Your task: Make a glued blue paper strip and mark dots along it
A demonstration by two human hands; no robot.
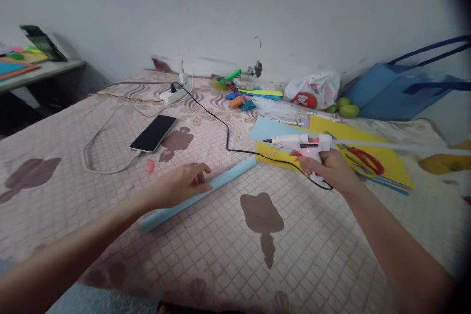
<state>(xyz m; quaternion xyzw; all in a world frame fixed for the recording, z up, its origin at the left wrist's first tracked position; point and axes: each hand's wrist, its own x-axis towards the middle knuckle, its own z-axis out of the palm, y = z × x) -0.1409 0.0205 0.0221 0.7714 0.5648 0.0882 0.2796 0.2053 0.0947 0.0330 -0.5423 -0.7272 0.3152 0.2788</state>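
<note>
A light blue paper roll (176,207) lies slantwise on the patterned tablecloth. My left hand (184,184) is over its middle, fingers curved and thumb touching the paper; whether it grips the roll is hard to tell. My right hand (329,167) is wrapped round the handle of a white glue gun (312,143), whose nozzle points left and whose small red light is on. A long translucent glue stick (390,146) sticks out of the gun's back. The gun's black cord (227,132) runs across the cloth to a white power strip (173,94).
A phone (153,133) with a white cable lies left. Behind the gun are yellow sheets (390,162), red-handled scissors (366,159) and a light blue sheet (263,130). Clay blocks (235,102), a plastic bag (316,89), green fruit (348,109) and a blue bag (390,91) stand near the wall.
</note>
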